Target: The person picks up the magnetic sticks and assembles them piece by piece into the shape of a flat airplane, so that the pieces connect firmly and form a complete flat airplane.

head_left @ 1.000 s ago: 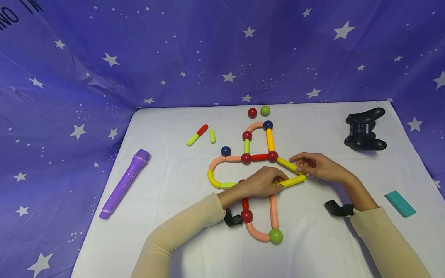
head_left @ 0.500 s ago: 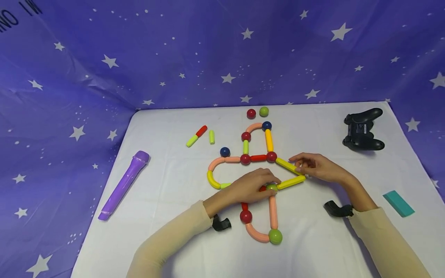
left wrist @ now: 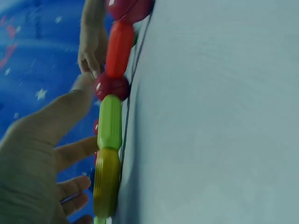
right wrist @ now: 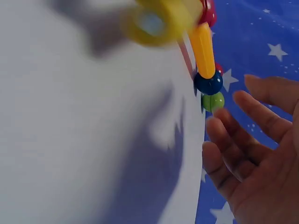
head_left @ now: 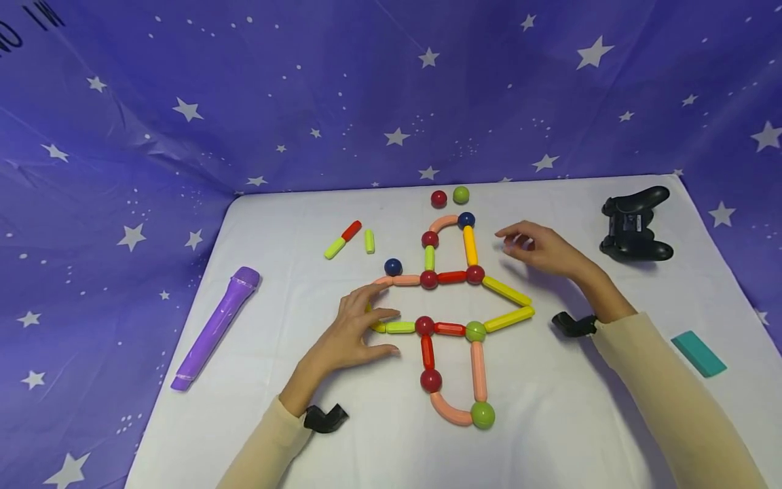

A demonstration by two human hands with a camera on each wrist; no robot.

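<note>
Magnetic sticks and balls form a linked outline on the table. My left hand (head_left: 357, 329) has its fingers spread over the outline's left curve, partly covering the yellow curved stick (head_left: 379, 327), beside a light-green stick (head_left: 400, 327). In the left wrist view, that hand's thumb and fingers stand apart along the yellow curved stick (left wrist: 107, 182), gripping nothing. Two yellow straight sticks (head_left: 509, 318) meet in a point on the right. Above them hovers my right hand (head_left: 540, 250), fingers loosely bent and holding nothing, to the right of an orange stick (head_left: 470, 246).
Behind the outline lie a loose red ball (head_left: 438, 199) and a green ball (head_left: 461, 195). Short loose sticks (head_left: 369, 242) lie at back left. A purple microphone (head_left: 216, 326) is on the left; a black game controller (head_left: 633, 224) and a teal block (head_left: 699, 353) are on the right.
My left hand has left the lower yellow stick and green ball and moved left to the curve. My right hand has let go of the yellow sticks' tip and moved back, toward the backdrop.
</note>
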